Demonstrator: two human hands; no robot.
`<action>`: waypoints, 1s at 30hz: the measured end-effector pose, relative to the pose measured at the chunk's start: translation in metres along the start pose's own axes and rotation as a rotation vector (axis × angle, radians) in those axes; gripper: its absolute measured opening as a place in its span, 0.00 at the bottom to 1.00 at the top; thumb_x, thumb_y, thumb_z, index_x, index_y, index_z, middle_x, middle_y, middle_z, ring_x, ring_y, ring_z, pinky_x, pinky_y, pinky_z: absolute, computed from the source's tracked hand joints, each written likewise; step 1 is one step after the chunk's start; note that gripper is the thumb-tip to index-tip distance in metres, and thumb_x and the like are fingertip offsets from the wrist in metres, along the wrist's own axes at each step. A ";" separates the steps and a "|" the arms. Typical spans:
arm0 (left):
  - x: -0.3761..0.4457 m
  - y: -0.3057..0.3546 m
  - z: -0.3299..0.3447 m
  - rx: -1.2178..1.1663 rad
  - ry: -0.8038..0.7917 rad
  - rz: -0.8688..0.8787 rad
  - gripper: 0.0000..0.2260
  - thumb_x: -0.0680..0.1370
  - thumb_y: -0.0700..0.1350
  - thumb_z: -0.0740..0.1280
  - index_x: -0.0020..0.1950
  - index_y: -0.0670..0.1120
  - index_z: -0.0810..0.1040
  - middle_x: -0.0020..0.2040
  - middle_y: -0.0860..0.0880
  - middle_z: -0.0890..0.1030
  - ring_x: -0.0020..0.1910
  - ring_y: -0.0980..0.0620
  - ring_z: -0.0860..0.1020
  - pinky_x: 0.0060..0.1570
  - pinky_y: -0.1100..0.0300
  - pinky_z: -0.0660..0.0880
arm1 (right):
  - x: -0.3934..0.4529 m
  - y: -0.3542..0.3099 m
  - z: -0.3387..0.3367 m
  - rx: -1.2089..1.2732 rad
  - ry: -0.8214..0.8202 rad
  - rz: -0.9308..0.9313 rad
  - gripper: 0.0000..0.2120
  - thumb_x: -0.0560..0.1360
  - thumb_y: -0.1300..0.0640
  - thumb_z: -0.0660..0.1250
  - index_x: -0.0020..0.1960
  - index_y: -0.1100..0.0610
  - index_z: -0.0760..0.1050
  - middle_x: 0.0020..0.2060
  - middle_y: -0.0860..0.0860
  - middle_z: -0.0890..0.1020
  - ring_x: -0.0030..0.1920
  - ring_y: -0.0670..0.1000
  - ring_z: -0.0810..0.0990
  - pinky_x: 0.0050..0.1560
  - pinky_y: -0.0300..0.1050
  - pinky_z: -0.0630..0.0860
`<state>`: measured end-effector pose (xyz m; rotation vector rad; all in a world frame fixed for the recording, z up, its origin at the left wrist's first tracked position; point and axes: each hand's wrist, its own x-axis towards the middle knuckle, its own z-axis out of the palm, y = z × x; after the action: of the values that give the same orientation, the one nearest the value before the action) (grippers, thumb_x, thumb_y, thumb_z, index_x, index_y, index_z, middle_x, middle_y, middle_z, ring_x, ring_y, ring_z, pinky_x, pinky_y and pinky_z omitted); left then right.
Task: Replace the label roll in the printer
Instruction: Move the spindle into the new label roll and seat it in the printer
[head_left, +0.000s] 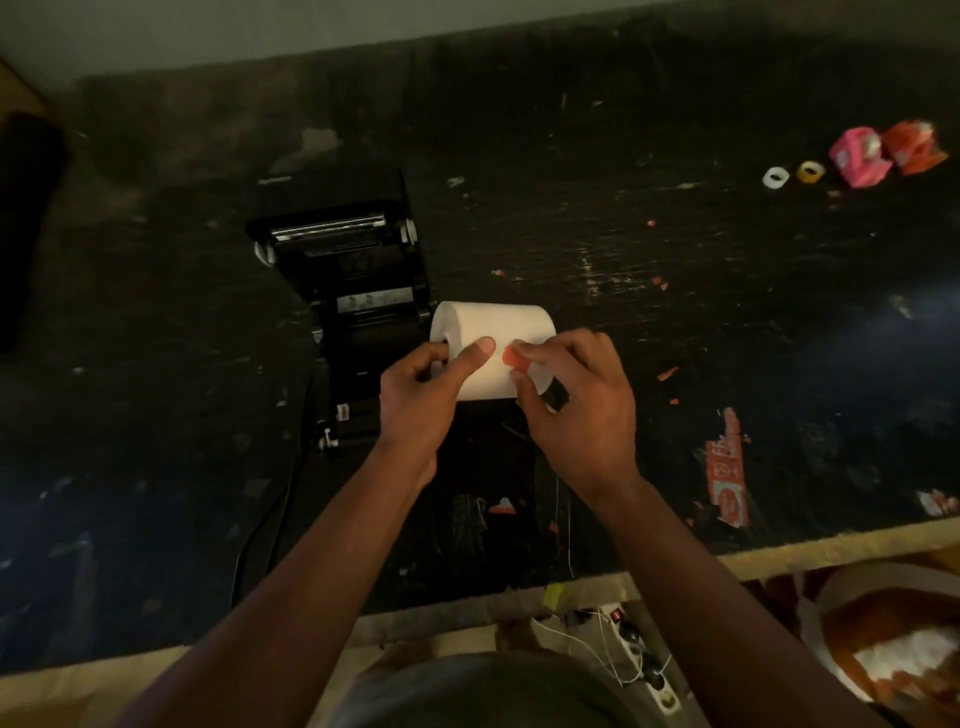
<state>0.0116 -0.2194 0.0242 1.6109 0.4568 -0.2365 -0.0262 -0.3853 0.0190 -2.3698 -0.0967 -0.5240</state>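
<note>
A white label roll (498, 325) is held above the dark table, just right of the black printer (353, 280). The printer's lid is open and its roller bar shows at the top. My left hand (421, 395) grips the roll's left end, thumb lying on the paper and fingers at the core. My right hand (576, 400) pinches a small orange sticker tab (511, 358) on the roll's face. A small black object (556, 400) sits under my right fingers at the roll's right end.
The black table (675, 291) is scuffed and littered with orange scraps. Two small tape rolls (792, 175) and pink and orange wrappers (883, 150) lie far right. An orange torn label strip (727, 467) lies near the front edge. A cable (275, 499) runs from the printer.
</note>
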 end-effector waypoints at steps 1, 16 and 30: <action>-0.002 0.000 -0.002 0.002 0.005 0.007 0.19 0.63 0.65 0.79 0.45 0.52 0.88 0.50 0.55 0.87 0.54 0.55 0.84 0.57 0.50 0.82 | -0.001 -0.003 0.000 0.023 0.001 0.005 0.14 0.75 0.59 0.76 0.60 0.54 0.84 0.51 0.51 0.80 0.54 0.49 0.76 0.50 0.44 0.77; -0.017 0.002 -0.016 0.008 0.068 0.117 0.18 0.67 0.61 0.79 0.45 0.48 0.86 0.51 0.41 0.84 0.51 0.45 0.83 0.55 0.44 0.81 | 0.007 -0.031 0.001 0.400 0.020 0.368 0.11 0.73 0.61 0.76 0.54 0.56 0.81 0.41 0.43 0.84 0.42 0.43 0.84 0.43 0.33 0.79; -0.014 -0.009 -0.014 -0.002 0.131 0.153 0.12 0.70 0.59 0.79 0.45 0.53 0.85 0.50 0.55 0.84 0.52 0.56 0.82 0.46 0.60 0.80 | 0.001 -0.036 0.015 0.299 0.090 0.446 0.06 0.75 0.58 0.77 0.48 0.50 0.83 0.45 0.44 0.84 0.44 0.42 0.83 0.45 0.37 0.82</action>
<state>-0.0065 -0.2077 0.0235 1.6567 0.4318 -0.0149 -0.0275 -0.3488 0.0316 -1.9886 0.3629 -0.3673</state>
